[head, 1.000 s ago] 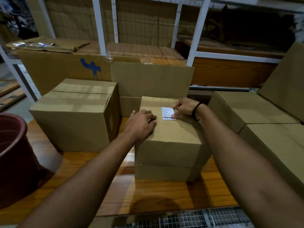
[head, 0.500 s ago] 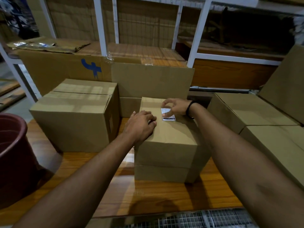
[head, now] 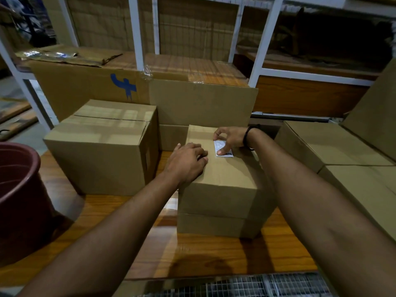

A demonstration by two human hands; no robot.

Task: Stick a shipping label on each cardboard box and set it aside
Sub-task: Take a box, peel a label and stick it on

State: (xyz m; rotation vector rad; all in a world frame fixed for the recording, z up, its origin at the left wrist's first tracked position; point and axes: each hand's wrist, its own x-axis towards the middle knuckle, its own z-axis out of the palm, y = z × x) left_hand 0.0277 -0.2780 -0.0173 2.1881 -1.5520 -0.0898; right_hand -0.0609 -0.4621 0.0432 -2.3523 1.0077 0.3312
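Your left grip (head: 188,160) rests unclenched on the one box (head: 225,176) at frame centre, while your right grip (head: 231,138), also unclenched, thumb-presses its single label (head: 219,144).

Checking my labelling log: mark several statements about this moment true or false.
1. The right hand presses the label onto the middle box. True.
2. The left hand lifts that box. False: it rests on the box top, and the box sits on the table.
3. The bucket stands right of the box. False: it is at the far left.
4. A dark band circles the right wrist. True.
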